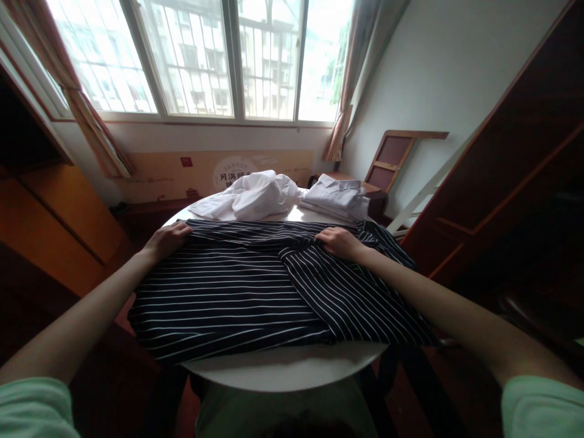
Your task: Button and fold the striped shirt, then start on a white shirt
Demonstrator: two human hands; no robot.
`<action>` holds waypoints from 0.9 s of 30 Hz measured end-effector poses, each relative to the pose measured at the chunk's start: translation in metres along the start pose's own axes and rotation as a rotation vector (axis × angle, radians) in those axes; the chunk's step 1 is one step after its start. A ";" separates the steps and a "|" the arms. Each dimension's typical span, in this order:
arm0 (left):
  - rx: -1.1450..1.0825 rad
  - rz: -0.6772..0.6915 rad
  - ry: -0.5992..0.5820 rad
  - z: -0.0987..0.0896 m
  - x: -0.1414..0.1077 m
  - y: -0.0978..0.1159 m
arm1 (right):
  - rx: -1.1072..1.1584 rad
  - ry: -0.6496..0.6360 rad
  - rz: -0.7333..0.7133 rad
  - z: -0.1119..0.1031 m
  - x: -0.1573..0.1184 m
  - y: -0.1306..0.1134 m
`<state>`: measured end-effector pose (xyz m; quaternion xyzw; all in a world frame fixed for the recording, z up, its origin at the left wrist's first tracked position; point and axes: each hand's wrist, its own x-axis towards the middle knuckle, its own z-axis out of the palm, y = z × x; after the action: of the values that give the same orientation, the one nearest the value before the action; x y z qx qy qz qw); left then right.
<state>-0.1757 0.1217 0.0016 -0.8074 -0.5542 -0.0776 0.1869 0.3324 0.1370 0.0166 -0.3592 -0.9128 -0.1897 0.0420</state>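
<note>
A black garment with white stripes [237,286] lies spread across a round white table [283,368], hanging past its left and right edges. My left hand [170,238] is closed on the garment's far left corner. At the far edge, right of the middle, my right hand [338,243] grips the same cloth with its fingers bent. Diagonal folds run through the fabric below my right hand, where one striped layer overlaps another.
Behind the garment are a crumpled white cloth [258,196] and, to its right, a folded white stack [336,198]. A wooden chair [391,159] stands at the back right. Orange cabinets [59,225] are on the left, a dark wooden panel [474,201] on the right.
</note>
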 end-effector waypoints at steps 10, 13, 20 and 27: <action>0.062 -0.023 0.043 -0.011 0.007 -0.005 | 0.108 -0.046 0.188 -0.026 0.015 0.018; 0.050 -0.022 0.082 -0.019 0.004 -0.005 | 0.090 0.040 0.185 -0.031 0.005 0.010; -0.049 -0.135 -0.114 -0.005 -0.022 0.000 | 0.048 -0.001 -0.023 -0.010 -0.028 -0.013; -0.015 -0.160 -0.022 -0.003 -0.037 0.007 | -0.022 -0.055 0.156 -0.005 -0.040 0.010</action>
<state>-0.1832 0.0862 -0.0093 -0.7628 -0.6183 -0.0877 0.1680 0.3681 0.1161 0.0158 -0.4348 -0.8807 -0.1857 0.0274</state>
